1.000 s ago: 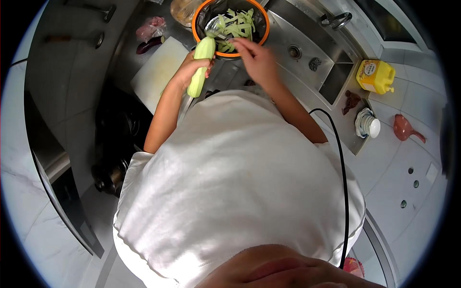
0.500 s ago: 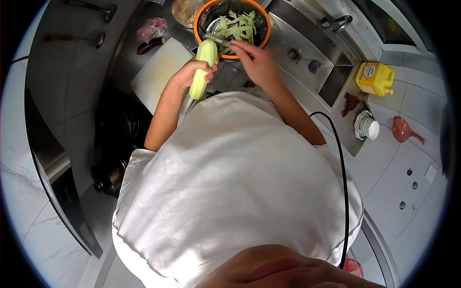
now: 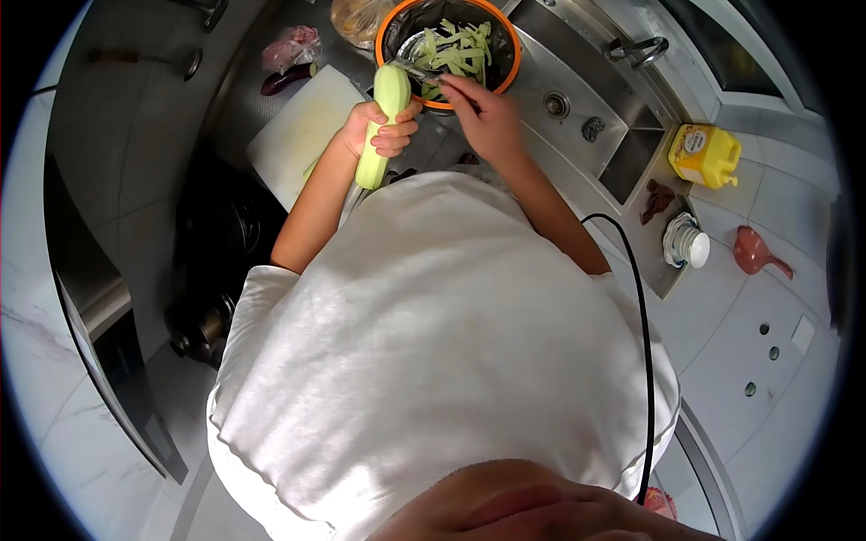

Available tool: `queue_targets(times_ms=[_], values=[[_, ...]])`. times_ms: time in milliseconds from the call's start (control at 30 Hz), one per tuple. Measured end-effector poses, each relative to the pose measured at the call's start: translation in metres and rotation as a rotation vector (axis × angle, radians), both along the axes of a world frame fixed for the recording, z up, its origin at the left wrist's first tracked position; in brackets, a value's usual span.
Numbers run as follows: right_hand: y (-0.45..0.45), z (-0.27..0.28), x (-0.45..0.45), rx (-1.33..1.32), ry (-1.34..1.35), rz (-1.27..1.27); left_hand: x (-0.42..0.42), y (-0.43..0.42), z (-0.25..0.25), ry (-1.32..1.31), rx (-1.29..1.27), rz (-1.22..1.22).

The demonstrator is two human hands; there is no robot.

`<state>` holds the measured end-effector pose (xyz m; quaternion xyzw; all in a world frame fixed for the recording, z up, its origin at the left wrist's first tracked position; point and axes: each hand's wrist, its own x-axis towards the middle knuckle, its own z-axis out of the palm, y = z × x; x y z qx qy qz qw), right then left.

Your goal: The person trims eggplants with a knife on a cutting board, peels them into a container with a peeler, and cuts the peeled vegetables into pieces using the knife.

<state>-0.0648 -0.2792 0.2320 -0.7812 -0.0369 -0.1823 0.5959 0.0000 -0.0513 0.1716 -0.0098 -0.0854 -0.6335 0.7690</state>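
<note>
My left hand (image 3: 390, 132) is wrapped round the lower middle of a long, pale green peeled gourd (image 3: 391, 90), held upright with its top by the rim of an orange-rimmed bin (image 3: 517, 56). In my right hand (image 3: 492, 119) is a metal peeler (image 3: 417, 71), its head pointing left near the gourd's upper end. A gap shows between my right fingers and the gourd; whether the blade touches it I cannot tell. Light green peelings (image 3: 460, 50) lie in the bin's dark liner, below the peeler.
Left of the bin are a white cutting board (image 3: 302, 126), a purple eggplant (image 3: 287, 79) and a plastic bag of pink food (image 3: 291, 48). To the right is a steel sink (image 3: 604, 86) with a tap (image 3: 639, 50). A yellow jug (image 3: 704, 155) stands beyond it.
The view has shifted slightly, moving the bin a little rightward in the frame. My left fingers have shifted round the gourd. The peeler remains near its upper end.
</note>
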Motion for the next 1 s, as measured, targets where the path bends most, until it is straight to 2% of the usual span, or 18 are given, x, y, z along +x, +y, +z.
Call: queue_targets(times_ms=[67,167,300,367,433,467,533,600,667,700,767,800,867,933,1000], values=[[-0.006,0.005,-0.001,-0.358,0.175,-0.003,0.002,-0.004,0.002,0.077,0.036,-0.089],[-0.024,-0.021,0.010,-0.482,0.297,-0.130,-0.002,0.002,-0.012,0.043,0.030,-0.085],[-0.030,-0.012,0.004,-0.453,0.361,-0.165,-0.001,0.002,-0.016,0.020,0.027,-0.088],[-0.022,-0.005,0.001,-0.383,0.280,-0.180,-0.003,0.006,-0.015,0.044,0.050,-0.074],[-0.019,0.006,0.000,-0.346,0.311,-0.141,0.000,0.019,-0.006,-0.101,0.239,0.015],[-0.015,0.009,-0.001,-0.307,0.348,-0.100,-0.001,0.031,-0.002,-0.100,0.241,0.020],[-0.005,0.006,-0.005,-0.235,0.355,-0.073,-0.006,0.064,0.004,-0.347,0.820,0.282],[0.010,0.003,-0.005,-0.167,0.363,-0.046,-0.005,0.092,0.000,-0.546,1.235,0.389],[0.032,0.000,-0.005,-0.130,0.172,0.114,-0.003,0.132,-0.046,-0.733,1.421,0.498],[0.038,-0.008,-0.003,-0.155,0.306,0.268,-0.001,0.153,-0.073,-0.945,1.596,0.496],[0.062,-0.018,0.003,-0.141,0.389,0.391,0.000,0.172,-0.098,-1.365,2.011,0.399],[0.076,-0.024,0.004,-0.124,0.473,0.502,-0.002,0.176,-0.108,-1.354,2.019,0.401],[0.097,-0.050,0.012,-0.127,0.542,0.599,0.000,0.181,-0.130,-1.439,2.252,0.330],[0.114,-0.076,0.018,-0.067,0.673,0.638,0.003,0.189,-0.151,-1.367,2.277,0.277],[0.126,-0.097,0.025,-0.093,0.720,0.656,0.001,0.195,-0.172,-1.458,2.219,0.265]])
